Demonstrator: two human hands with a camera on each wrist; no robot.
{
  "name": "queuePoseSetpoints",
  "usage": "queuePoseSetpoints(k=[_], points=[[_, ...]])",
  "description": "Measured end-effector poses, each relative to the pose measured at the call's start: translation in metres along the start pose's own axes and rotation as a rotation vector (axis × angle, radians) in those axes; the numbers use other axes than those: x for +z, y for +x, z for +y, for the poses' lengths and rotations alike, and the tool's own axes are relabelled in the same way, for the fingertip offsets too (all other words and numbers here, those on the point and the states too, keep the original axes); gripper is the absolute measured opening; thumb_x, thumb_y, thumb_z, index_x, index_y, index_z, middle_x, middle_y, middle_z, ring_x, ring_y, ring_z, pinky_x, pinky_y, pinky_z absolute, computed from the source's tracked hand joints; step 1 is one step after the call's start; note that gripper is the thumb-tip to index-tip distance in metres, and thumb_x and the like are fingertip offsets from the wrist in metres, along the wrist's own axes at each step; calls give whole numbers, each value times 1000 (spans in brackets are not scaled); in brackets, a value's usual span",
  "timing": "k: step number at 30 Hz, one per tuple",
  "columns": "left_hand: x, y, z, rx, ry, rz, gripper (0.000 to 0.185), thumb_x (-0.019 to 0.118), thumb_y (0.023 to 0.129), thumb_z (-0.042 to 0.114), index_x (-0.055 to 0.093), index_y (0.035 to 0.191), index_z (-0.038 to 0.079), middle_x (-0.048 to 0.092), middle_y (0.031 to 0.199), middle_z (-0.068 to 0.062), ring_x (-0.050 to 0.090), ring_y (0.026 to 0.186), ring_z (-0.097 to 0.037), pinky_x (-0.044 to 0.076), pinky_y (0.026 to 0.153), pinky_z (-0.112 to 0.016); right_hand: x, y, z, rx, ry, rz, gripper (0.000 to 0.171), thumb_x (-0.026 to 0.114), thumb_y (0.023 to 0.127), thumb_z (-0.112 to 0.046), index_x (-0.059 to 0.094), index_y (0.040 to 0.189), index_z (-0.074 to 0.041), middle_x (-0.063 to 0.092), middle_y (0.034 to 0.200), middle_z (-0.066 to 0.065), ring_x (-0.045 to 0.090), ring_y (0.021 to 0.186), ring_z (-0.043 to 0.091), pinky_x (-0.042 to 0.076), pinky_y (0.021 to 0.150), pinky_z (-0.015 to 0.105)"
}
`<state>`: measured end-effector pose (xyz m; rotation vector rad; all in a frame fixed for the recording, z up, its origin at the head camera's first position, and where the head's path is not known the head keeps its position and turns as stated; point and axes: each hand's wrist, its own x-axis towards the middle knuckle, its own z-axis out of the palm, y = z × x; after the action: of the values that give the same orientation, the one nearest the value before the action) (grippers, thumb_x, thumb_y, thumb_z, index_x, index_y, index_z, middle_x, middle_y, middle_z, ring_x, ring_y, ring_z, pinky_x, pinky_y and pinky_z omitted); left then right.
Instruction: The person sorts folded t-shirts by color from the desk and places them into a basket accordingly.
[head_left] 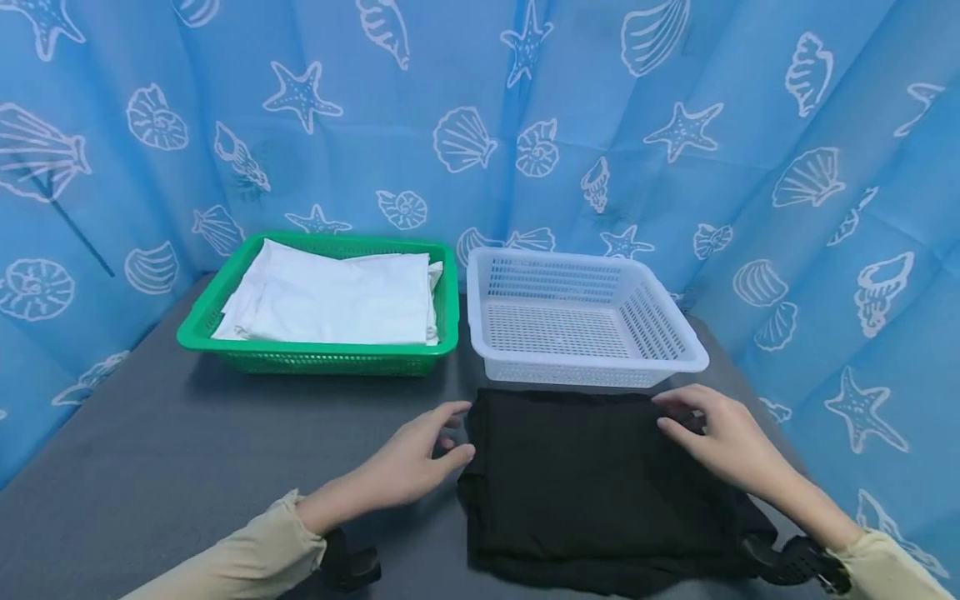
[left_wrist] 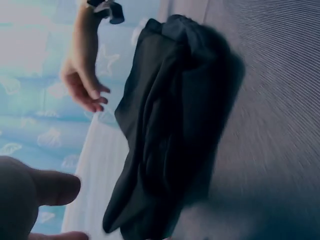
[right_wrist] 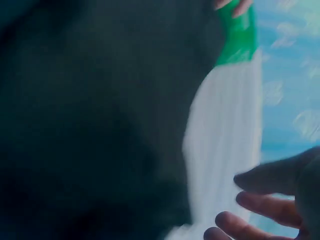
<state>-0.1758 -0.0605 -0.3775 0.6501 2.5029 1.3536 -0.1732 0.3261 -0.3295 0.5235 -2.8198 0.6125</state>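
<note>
A folded black cloth (head_left: 577,483), which looks like a garment, lies in a layered stack at the front of the table. Just off its left edge is my left hand (head_left: 412,458), thumb and fingers apart and loosely bent. My right hand (head_left: 723,433) hovers by the far right corner, its fingertips overlapping the cloth in the head view. From the left wrist, the cloth's folded side (left_wrist: 170,115) appears bulky and creased, with a gap between it and my left thumb (left_wrist: 57,187). Nothing sits between the fingers of my right hand (right_wrist: 270,200) in the blurred right wrist view.
Directly behind the black cloth stands a white plastic basket (head_left: 585,364) with nothing in it. To its left, a green basket (head_left: 330,364) holds folded white cloth (head_left: 337,292). A blue shell-patterned curtain (head_left: 480,108) hangs behind and beside the grey table (head_left: 225,450).
</note>
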Motion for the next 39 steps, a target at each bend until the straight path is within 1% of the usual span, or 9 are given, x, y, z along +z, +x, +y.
queuePoseSetpoints(k=[3, 6, 10, 14, 21, 26, 29, 32, 39], points=[[14, 11, 0, 19, -13, 42, 58, 60, 100, 26, 37, 150, 9, 47, 140, -20, 54, 119, -32, 49, 89, -49, -3, -15, 24, 129, 42, -109, 39, 72, 92, -18, 62, 123, 3, 60, 116, 20, 61, 97, 35, 53, 76, 49], [29, 21, 4, 24, -1, 115, 56, 62, 99, 25, 42, 148, 7, 45, 144, -19, 45, 129, -35, 40, 100, -52, -2, -23, 40, 247, 101, -191, 58, 69, 94, -28, 50, 134, 8, 55, 124, 28, 58, 104, 41, 52, 78, 52], [49, 22, 12, 22, 19, 135, 50, 62, 97, 24, 50, 143, 9, 32, 152, -22, 27, 137, -40, 30, 103, -61, 2, -25, 53, 319, 110, -218, 74, 68, 94, -36, 38, 140, 13, 53, 125, 33, 56, 106, 45, 50, 78, 54], [59, 17, 15, 43, 49, 91, 47, 62, 96, 23, 54, 141, 11, 26, 153, -23, 24, 135, -40, 34, 99, -62, 8, -25, 54, 269, 86, -169, 74, 74, 90, -33, 42, 139, 12, 55, 122, 33, 56, 105, 45, 49, 78, 56], [56, 19, 14, 73, 14, 54, 44, 63, 96, 19, 55, 138, 9, 47, 140, -15, 41, 132, -31, 38, 102, -54, 11, -29, 43, 175, 117, -43, 59, 81, 84, -22, 56, 133, 2, 63, 117, 21, 60, 102, 37, 51, 77, 47], [57, 18, 17, 37, -50, 49, 43, 64, 95, 20, 57, 136, 11, 54, 135, -7, 47, 128, -25, 39, 101, -50, 5, -28, 41, 224, 78, -132, 61, 79, 85, -25, 55, 133, 5, 62, 115, 28, 62, 99, 41, 52, 76, 54], [60, 16, 19, 12, -91, 47, 44, 65, 95, 19, 56, 137, 10, 53, 136, -7, 46, 129, -26, 39, 101, -52, 5, -28, 41, 218, 49, -164, 60, 80, 84, -26, 58, 131, 4, 64, 109, 25, 63, 90, 35, 52, 69, 48], [62, 15, 21, 8, -102, 60, 44, 65, 94, 18, 56, 136, 10, 53, 136, -7, 46, 128, -26, 38, 101, -52, 5, -30, 39, 190, 97, -170, 56, 80, 84, -22, 60, 130, 2, 65, 109, 21, 63, 88, 29, 52, 68, 43], [68, 12, 22, -2, -88, 115, 44, 67, 91, 14, 56, 134, 8, 48, 133, -13, 49, 118, -29, 41, 96, -51, 2, -31, 34, 263, 258, -276, 65, 77, 87, -24, 50, 140, 2, 50, 132, 32, 52, 114, 51, 47, 86, 59]])
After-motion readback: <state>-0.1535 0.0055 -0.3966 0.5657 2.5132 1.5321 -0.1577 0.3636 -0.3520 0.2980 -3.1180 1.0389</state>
